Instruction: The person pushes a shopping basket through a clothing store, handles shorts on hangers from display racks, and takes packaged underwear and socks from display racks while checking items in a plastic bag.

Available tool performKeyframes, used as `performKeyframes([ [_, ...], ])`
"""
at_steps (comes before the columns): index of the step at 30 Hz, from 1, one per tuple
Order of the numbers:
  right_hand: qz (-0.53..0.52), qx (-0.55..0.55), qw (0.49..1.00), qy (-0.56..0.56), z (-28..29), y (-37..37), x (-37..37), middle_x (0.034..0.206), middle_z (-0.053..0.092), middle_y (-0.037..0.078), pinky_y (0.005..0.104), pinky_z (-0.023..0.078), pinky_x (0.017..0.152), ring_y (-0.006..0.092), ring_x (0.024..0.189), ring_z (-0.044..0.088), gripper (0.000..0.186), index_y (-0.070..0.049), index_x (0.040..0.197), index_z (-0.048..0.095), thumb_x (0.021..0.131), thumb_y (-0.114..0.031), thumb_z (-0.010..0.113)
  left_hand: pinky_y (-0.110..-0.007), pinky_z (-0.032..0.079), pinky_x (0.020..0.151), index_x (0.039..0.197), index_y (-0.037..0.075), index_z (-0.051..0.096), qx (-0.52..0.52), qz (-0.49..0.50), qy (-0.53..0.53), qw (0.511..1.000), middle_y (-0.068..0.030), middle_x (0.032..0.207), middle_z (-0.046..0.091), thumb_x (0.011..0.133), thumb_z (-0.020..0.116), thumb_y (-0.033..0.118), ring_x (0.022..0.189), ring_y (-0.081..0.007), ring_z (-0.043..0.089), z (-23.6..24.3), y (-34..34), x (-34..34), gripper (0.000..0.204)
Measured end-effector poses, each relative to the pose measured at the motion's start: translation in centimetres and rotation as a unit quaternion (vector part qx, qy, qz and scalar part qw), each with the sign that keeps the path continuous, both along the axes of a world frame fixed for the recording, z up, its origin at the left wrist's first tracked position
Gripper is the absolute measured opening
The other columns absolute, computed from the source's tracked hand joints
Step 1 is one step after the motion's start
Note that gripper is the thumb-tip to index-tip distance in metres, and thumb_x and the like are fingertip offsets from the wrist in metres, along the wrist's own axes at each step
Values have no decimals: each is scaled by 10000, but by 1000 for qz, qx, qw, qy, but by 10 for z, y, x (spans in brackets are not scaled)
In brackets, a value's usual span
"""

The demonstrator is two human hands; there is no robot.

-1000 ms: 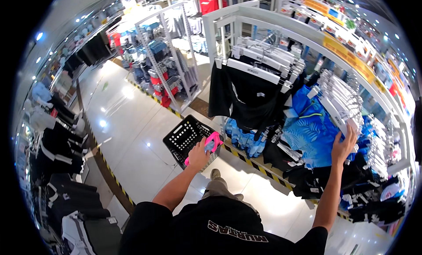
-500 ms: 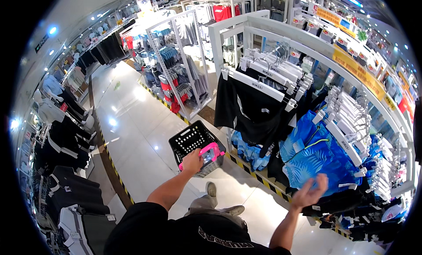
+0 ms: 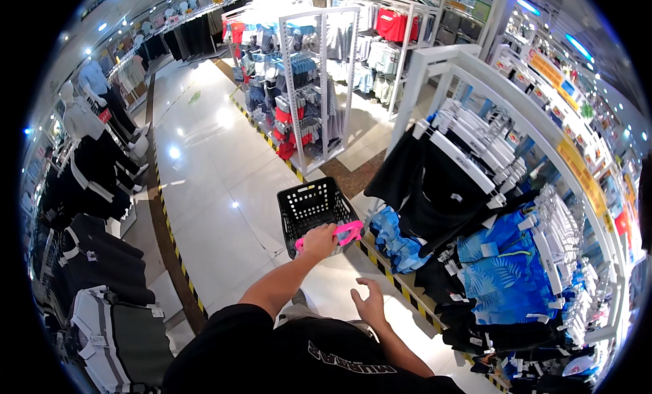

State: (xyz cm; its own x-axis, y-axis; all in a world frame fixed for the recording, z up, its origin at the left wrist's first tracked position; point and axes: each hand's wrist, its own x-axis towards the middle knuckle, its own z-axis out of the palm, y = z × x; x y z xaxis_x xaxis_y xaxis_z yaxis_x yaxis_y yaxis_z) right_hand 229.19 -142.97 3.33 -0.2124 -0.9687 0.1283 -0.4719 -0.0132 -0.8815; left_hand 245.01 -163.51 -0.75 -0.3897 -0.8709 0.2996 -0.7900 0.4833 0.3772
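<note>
My left hand (image 3: 319,242) is wrapped round the pink handle (image 3: 351,232) of a black shopping basket (image 3: 314,200) with square holes in its walls. The basket hangs in front of my legs, above the tiled floor. My right hand (image 3: 371,304) holds nothing; its fingers are apart, over the floor just right of the basket. Nearest to it on the right are blue leaf-patterned swim shorts (image 3: 499,272) on white hangers. Black shorts (image 3: 441,190) hang from the same rack, farther off.
A white-framed rack (image 3: 523,95) borders the aisle on the right. Ahead stands another white rack (image 3: 319,88) with packed clothing. Mannequins (image 3: 85,112) and dark shirts (image 3: 105,255) line the left. Yellow-black tape (image 3: 170,238) edges the pale tiled aisle (image 3: 224,163).
My right hand has come away from the blue shorts, moving left toward my body. My left hand keeps the basket handle. The racks have shifted in view as I turn and step forward.
</note>
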Motion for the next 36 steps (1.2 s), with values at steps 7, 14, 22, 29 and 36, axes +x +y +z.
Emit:
performKeyframes([
  [7, 28, -80, 986, 143, 10, -126, 28, 1254, 523, 220, 458, 384, 1021, 397, 1193, 479, 603, -18, 1292, 503, 744, -128, 730, -451, 533, 664, 945, 100, 576, 5, -42, 7, 999, -109, 831, 641, 818, 630, 227, 775, -317, 664, -6, -34, 25, 188],
  [14, 61, -102, 930, 348, -50, -244, 55, 1062, 580, 130, 472, 379, 983, 352, 1101, 524, 429, -92, 1074, 627, 661, -124, 736, -474, 521, 846, 1099, 143, 673, 215, -118, 19, 969, -165, 1016, 698, 769, 660, 341, 967, -374, 657, 21, -88, 58, 385],
  [22, 61, 68, 919, 383, -43, -280, 91, 775, 659, 170, 516, 497, 698, 394, 770, 639, 214, -69, 747, 610, 685, -216, 753, -469, 532, 804, 863, 93, 677, 217, -131, -17, 967, -157, 896, 696, 763, 711, 285, 886, -356, 671, 1, -136, 147, 219],
  [29, 40, 65, 924, 375, -43, -280, 103, 768, 662, 167, 522, 484, 684, 397, 768, 635, 268, -78, 759, 629, 720, -305, 767, -462, 540, 788, 836, 91, 683, 214, -92, 4, 972, -138, 869, 698, 745, 717, 253, 868, -346, 676, 0, -139, 151, 189],
  [36, 92, -7, 912, 399, -44, -265, 69, 737, 631, 123, 465, 447, 774, 351, 793, 614, 171, -89, 703, 607, 719, -220, 716, -479, 531, 753, 873, 76, 668, 223, -81, 58, 970, -171, 858, 684, 771, 702, 269, 836, -372, 669, -3, -92, 129, 221],
])
